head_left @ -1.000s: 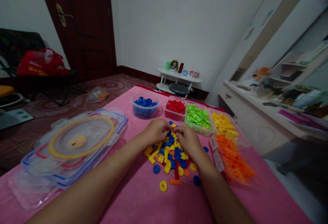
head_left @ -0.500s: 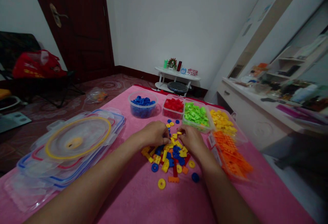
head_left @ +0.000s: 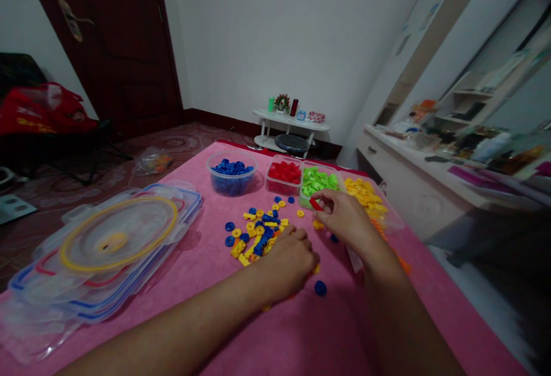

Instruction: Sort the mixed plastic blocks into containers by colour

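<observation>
Pink cloth [head_left: 206,318] is covering the table in the head view, and both bare forearms are reaching over it from the near edge. The right hand [head_left: 346,221] is hovering just in front of the box of green pieces [head_left: 319,182]; its thumb and forefinger are pinching a small red piece [head_left: 315,204], the other fingers are curling loosely beneath, and the piece is hanging in the air near that box's front rim. The left hand [head_left: 289,261] is lying palm down on the near right edge of the pile of loose pieces [head_left: 257,232], a scatter of blue and yellow bits; its fingers are bending down onto the pile, and whether they are gripping anything cannot be told. A blue disc [head_left: 319,288] is lying alone just beside the left wrist.

Along the far side a round tub of blue pieces [head_left: 231,173], a box of red pieces [head_left: 283,174], the green box and a box of yellow pieces [head_left: 365,193] are standing in a row; the right forearm is hiding most of what is next to the yellow box. A stack of clear lids [head_left: 107,244] is sitting well apart on the left.
</observation>
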`<state>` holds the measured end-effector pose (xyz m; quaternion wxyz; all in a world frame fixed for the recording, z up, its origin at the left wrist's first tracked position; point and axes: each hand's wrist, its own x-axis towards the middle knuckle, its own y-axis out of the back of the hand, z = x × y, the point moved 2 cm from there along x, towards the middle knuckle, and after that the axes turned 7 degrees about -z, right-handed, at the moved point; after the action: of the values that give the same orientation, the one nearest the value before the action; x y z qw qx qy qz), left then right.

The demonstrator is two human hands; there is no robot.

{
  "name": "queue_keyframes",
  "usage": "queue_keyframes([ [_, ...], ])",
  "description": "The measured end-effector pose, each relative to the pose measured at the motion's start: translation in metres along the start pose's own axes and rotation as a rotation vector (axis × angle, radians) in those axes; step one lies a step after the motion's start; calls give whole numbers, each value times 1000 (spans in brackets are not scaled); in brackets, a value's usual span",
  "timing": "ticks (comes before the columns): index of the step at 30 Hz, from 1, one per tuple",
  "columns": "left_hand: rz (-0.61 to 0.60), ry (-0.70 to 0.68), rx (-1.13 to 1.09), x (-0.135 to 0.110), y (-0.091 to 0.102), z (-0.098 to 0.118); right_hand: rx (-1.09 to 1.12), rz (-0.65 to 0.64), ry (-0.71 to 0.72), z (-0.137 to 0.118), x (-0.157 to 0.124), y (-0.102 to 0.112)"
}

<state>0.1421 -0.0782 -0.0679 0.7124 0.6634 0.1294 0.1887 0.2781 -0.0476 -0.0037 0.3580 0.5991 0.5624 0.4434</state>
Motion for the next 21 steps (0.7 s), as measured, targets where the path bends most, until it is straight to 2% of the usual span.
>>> queue_keyframes([
  [6,-4,29,-48,0,4,-15,62,-16,16,2,1,-7],
  [10,69,37,-363,0,2,-35,266,25,8,3,3,-11],
  [13,245,211,-775,1,5,-54,493,97,40,-1,5,-11],
  [16,425,382,-1387,0,8,-66,618,178,97,-11,4,-11],
  [19,426,416,-2010,0,7,-67,665,172,146,-24,1,-16],
  [21,381,433,-2285,1,5,-66,669,129,182,-32,-1,-20],
])
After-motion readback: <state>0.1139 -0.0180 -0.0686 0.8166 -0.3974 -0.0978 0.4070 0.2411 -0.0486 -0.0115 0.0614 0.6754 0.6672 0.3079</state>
